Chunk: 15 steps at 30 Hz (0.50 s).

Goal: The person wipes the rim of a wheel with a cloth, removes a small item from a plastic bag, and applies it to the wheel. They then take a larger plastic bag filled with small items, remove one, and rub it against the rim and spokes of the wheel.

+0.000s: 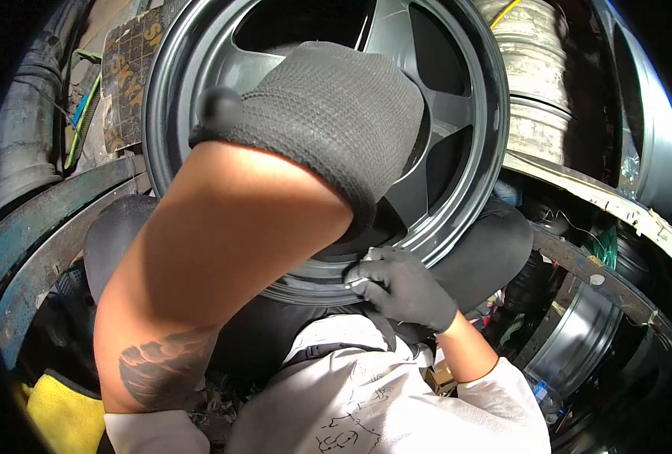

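Note:
A dark grey alloy wheel rim (392, 41) with broad spokes rests across my lap, tilted toward me. My left hand (336, 106), in a dark knitted glove, is raised close to the camera over the rim's centre. Its fingers are hidden behind the cuff and back of the glove. At the rim's lower edge, my gloved right hand (415, 295) is closed, pinching a small whitish folded piece (358, 282), perhaps paper or cloth, against or just beside the lip. My left forearm covers much of the rim's lower left.
Scuffed silver wheel barrels (533, 83) stand at the upper right. Another silver rim (578, 340) lies at the lower right, near a plastic bottle (545, 393). Curved metal bands (44, 204) are on the left. A yellow cloth (63, 416) sits at the lower left.

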{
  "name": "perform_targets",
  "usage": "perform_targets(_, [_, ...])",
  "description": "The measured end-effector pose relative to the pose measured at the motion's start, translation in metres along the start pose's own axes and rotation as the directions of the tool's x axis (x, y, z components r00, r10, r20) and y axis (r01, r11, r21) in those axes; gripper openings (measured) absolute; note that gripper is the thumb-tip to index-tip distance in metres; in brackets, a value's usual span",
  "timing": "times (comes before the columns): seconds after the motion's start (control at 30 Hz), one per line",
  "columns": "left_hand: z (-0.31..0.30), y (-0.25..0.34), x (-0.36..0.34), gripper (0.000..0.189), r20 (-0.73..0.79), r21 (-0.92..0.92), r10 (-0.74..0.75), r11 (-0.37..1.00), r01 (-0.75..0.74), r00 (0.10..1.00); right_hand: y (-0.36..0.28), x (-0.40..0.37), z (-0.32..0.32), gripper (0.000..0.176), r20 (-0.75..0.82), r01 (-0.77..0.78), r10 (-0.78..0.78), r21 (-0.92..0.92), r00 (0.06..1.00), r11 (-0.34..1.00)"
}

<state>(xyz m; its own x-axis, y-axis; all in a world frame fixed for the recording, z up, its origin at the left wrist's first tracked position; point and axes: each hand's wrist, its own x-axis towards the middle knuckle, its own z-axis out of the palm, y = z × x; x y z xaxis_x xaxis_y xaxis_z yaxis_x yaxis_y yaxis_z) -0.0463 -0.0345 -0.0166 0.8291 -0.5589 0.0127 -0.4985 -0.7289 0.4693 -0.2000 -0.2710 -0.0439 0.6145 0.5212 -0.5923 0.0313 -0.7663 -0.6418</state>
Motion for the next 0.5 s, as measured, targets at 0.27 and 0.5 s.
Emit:
perform_targets(0.27, [0.008,-0.003,0.002,0.020,-0.060,-0.034,0.068,0.997,-0.070,0.996,-0.002,0.001,0.012,0.015,-0.068,-0.011,0.015,0.050,0.998,0.999])
perform_targets(0.5, [0.007,0.000,0.005,0.019,-0.068,0.009,0.070,0.998,-0.070,0.995,-0.017,0.009,0.015,0.010,-0.134,0.090,-0.090,-0.009,0.987,0.996])
